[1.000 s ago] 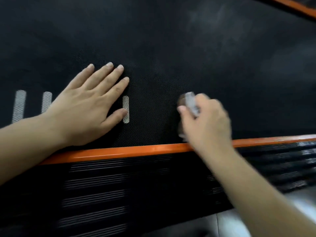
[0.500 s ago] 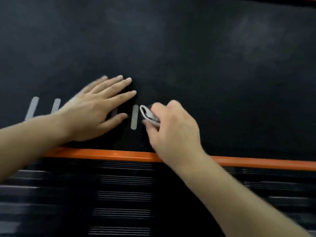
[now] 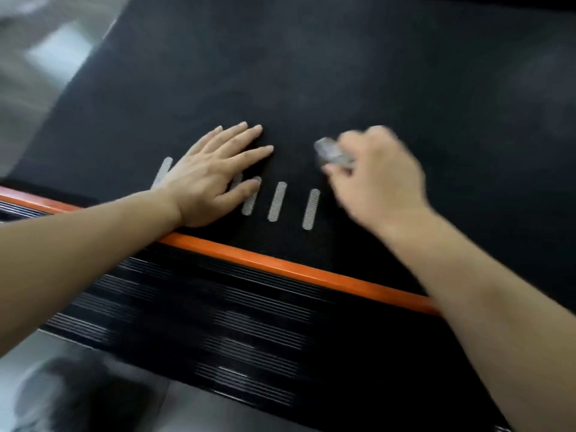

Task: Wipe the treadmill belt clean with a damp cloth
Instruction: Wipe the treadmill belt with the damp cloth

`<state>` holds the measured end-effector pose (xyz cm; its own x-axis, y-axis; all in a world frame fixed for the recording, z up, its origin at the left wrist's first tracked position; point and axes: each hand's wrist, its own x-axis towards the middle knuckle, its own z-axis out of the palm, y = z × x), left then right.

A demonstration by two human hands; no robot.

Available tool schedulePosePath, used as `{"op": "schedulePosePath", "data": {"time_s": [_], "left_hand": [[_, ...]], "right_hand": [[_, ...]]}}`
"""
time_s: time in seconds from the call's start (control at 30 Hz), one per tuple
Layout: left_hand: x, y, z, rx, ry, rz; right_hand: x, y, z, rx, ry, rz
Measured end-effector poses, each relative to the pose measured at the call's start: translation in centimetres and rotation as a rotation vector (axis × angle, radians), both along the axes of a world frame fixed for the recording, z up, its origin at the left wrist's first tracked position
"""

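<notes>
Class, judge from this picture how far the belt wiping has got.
Done: the treadmill belt near the orange strip looks evenly dark. In hand: the right hand, blurred, grips a small cloth at the belt; the left hand presses flat beside it. Left: hazy pale patches farther up look unwiped.

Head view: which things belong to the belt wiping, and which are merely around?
In use: black textured treadmill belt; small grey cloth pinched in right hand; left hand flat on belt.
Merely around: orange edge strip; black ribbed side rail; grey floor.
</notes>
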<state>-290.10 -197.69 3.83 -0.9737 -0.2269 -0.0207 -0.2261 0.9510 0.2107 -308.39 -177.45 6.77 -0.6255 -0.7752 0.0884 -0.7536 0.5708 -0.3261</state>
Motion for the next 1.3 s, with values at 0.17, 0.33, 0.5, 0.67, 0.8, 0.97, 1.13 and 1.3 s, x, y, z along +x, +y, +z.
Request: {"op": "schedulePosePath", "data": {"time_s": [0.17,0.33,0.5,0.67,0.8,0.97,1.13,1.3], "left_hand": [[0.0,-0.4,-0.4,0.040,0.024,-0.027],[-0.1,-0.6,-0.3,0.065,0.027,-0.006],[-0.4,-0.6,-0.5,0.068,0.033,-0.021],[0.4,-2.9,0.1,0.082,0.000,-0.168],[3.5,-9.3,0.8,-0.019,-0.035,-0.384],[8.3,-16.2,0.2,0.001,-0.024,-0.425],[10.1,-19.8,-0.3,0.049,0.031,-0.449],[10.6,-20.6,-1.0,0.082,0.112,-0.421]], "right_hand": [[7.9,-1.6,0.3,-0.062,-0.078,0.085],[4.8,2.1,1.6,0.090,-0.088,-0.066],[11.3,0.7,1.1,0.025,-0.080,-0.361],[11.8,-0.4,1.4,0.089,-0.084,-0.356],[11.2,-0.3,2.4,0.141,0.032,-0.765],[20.9,-12.0,0.8,0.081,-0.095,-0.353],[14.0,-10.3,0.7,0.104,0.037,-0.570],[15.1,-15.2,-0.1,0.077,0.101,-0.643]]}}
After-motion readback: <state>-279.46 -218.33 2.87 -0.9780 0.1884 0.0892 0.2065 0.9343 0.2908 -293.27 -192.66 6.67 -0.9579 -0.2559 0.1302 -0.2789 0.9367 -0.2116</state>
